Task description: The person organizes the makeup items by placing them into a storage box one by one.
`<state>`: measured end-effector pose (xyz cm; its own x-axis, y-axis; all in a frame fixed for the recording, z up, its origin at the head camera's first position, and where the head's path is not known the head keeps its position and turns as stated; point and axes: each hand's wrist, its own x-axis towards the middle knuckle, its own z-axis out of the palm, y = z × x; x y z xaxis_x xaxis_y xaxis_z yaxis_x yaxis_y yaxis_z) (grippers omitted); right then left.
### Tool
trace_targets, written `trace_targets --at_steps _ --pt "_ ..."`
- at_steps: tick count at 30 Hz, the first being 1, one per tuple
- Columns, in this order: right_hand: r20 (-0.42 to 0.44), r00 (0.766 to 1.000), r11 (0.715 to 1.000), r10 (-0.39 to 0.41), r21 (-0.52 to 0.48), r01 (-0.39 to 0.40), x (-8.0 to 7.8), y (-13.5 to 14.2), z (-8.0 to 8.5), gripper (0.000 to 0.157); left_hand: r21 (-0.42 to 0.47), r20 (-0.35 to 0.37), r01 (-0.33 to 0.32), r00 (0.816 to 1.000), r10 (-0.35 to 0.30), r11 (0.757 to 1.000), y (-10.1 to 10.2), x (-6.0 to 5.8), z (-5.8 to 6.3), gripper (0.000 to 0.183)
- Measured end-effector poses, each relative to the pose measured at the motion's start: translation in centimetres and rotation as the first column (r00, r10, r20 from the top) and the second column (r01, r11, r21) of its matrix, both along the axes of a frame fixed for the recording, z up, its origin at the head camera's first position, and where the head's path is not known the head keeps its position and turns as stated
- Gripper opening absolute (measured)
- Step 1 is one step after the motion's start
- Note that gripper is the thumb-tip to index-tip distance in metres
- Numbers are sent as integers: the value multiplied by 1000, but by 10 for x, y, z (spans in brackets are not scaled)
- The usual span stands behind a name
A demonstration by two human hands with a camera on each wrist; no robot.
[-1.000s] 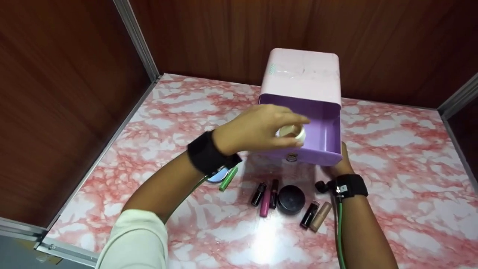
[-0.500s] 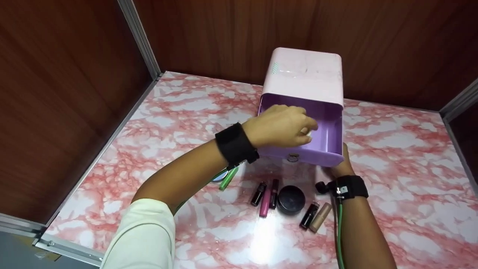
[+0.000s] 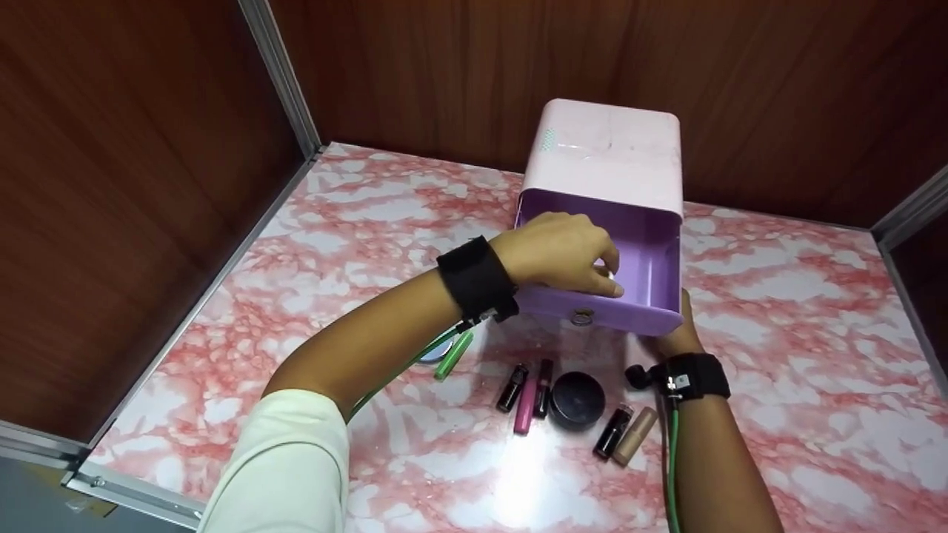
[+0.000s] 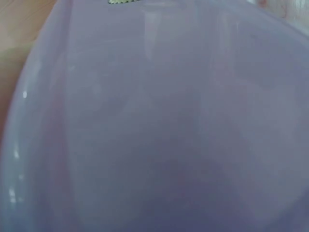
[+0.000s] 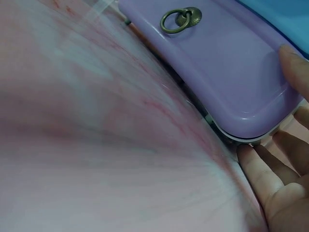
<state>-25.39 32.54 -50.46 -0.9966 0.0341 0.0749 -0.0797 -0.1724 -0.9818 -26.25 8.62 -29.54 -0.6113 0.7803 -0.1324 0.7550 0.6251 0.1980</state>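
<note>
On marbled tabletop (image 3: 415, 466), right grip (image 3: 677, 334) clasps drawer (image 3: 629, 317) (left grip (image 3: 563, 252), above, pinches white item (image 3: 612, 275)).

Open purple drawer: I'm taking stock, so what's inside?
The open purple drawer looks bare at right. The left hand, over or in it, holds something whitish, mostly hidden; anything beneath that hand is covered.

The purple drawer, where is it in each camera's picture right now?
Head: the purple drawer is right of centre, pulled out from under the pink cover.
Left wrist: it fills nearly the whole picture, blurry.
Right wrist: upper right.
Shared landmark: its metal ring pull; in the left wrist view, probably the sliver at the top edge.
</note>
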Motion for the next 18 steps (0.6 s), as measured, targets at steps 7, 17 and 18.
trace_targets --at_steps 7,17,18 --pt "73 997 999 -22 -31 24 9 -1 3 35 -66 14 -24 1000 25 998 0 0 -4 43" --pt "65 996 997 -58 47 55 11 -1 6 46 -115 52 -45 997 52 992 1 -3 -8 42" --pt "71 995 996 -65 67 60 12 -1 7 47 -116 52 -45 997 52 992 2 -3 -8 43"
